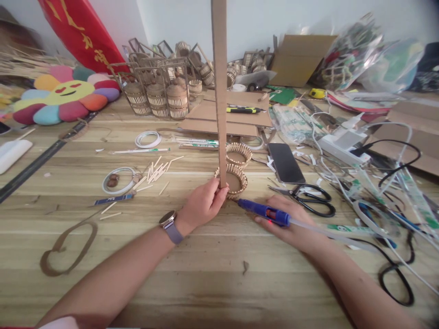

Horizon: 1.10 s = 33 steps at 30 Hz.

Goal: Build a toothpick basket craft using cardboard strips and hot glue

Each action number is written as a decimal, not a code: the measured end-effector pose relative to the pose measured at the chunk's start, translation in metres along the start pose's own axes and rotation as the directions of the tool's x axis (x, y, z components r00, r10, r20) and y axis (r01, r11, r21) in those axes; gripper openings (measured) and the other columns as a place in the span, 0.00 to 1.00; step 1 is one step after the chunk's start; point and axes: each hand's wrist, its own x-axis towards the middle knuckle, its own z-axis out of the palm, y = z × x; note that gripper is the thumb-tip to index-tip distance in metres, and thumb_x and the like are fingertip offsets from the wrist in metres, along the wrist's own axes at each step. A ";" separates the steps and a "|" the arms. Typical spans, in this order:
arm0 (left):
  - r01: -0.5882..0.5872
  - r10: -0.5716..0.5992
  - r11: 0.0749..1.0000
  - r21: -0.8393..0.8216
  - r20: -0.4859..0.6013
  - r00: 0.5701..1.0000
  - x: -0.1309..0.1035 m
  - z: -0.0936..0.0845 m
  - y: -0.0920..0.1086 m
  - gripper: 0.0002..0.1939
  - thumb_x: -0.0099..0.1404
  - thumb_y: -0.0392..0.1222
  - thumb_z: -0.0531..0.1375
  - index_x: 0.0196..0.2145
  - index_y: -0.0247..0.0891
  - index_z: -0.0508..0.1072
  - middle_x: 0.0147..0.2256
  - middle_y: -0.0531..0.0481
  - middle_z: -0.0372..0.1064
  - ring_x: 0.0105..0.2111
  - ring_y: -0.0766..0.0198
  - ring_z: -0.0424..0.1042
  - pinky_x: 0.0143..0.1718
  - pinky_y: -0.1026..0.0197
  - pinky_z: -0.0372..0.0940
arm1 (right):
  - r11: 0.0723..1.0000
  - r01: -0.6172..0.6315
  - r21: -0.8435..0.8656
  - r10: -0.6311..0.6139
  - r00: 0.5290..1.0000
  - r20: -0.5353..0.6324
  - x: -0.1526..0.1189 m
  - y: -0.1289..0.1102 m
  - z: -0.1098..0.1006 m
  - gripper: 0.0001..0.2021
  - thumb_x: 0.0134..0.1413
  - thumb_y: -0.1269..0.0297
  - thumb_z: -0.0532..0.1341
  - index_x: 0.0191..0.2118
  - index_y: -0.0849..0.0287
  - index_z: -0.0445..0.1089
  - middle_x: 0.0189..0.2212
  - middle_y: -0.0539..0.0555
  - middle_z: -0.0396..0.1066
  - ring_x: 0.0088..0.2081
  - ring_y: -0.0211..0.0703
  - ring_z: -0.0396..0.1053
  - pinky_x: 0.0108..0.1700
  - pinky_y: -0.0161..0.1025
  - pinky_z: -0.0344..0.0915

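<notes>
My left hand (205,201) pinches the lower end of a long cardboard strip (220,91), which stands upright in front of me. Just behind the fingers is a small round basket (236,181) with a wall of short sticks and a brown base; whether the hand also touches it I cannot tell. A second such basket (239,155) sits right behind the first. My right hand (288,224) is closed round a blue glue gun (264,211), whose tip points left at the near edge of the front basket. A red light glows on its side.
Black scissors (313,199) and a phone (286,163) lie right of the baskets. Loose short sticks (157,171) and tape rolls (119,180) are at left. A white power strip (346,141) trails cables at right. Finished stick containers (158,98) stand at the back.
</notes>
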 end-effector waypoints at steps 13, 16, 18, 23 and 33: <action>-0.001 0.001 1.000 -0.023 0.005 1.000 0.000 0.001 -0.001 0.11 0.73 0.46 0.47 0.40 0.39 0.65 0.34 0.46 0.76 0.31 0.60 0.76 0.33 0.60 0.67 | 1.000 0.013 -0.014 -0.014 1.000 -0.013 0.000 -0.001 0.001 0.10 0.60 0.57 0.57 0.32 0.56 0.69 0.27 0.54 0.72 0.31 0.45 0.71 0.33 0.40 0.67; 0.001 -0.001 1.000 -0.012 0.001 1.000 0.000 0.001 0.000 0.11 0.73 0.46 0.47 0.39 0.39 0.65 0.34 0.46 0.76 0.32 0.60 0.76 0.33 0.60 0.67 | 1.000 0.001 -0.010 -0.001 1.000 -0.010 0.000 -0.001 0.001 0.10 0.60 0.56 0.57 0.33 0.56 0.69 0.28 0.55 0.73 0.32 0.46 0.72 0.34 0.40 0.68; 0.000 0.000 1.000 -0.016 0.003 1.000 0.000 0.001 -0.001 0.11 0.73 0.46 0.47 0.39 0.40 0.65 0.35 0.46 0.76 0.33 0.60 0.76 0.35 0.60 0.67 | 1.000 -0.003 -0.007 0.003 1.000 -0.003 0.000 -0.001 0.001 0.10 0.60 0.56 0.57 0.33 0.56 0.69 0.29 0.55 0.73 0.33 0.47 0.72 0.35 0.41 0.68; 0.006 -0.006 1.000 -0.024 0.009 1.000 0.000 0.001 -0.001 0.11 0.73 0.46 0.47 0.39 0.39 0.65 0.35 0.45 0.76 0.33 0.59 0.76 0.34 0.60 0.67 | 1.000 -0.006 -0.016 0.007 1.000 0.009 0.000 -0.001 0.002 0.10 0.60 0.56 0.58 0.34 0.56 0.70 0.31 0.56 0.74 0.35 0.47 0.73 0.36 0.41 0.69; -0.003 0.003 1.000 0.016 0.002 1.000 0.000 -0.001 0.000 0.11 0.73 0.46 0.47 0.39 0.40 0.65 0.34 0.46 0.75 0.33 0.59 0.76 0.34 0.60 0.67 | 1.000 0.006 -0.027 -0.006 1.000 -0.015 0.000 -0.003 0.001 0.10 0.60 0.57 0.57 0.33 0.56 0.69 0.29 0.55 0.74 0.34 0.47 0.73 0.35 0.41 0.69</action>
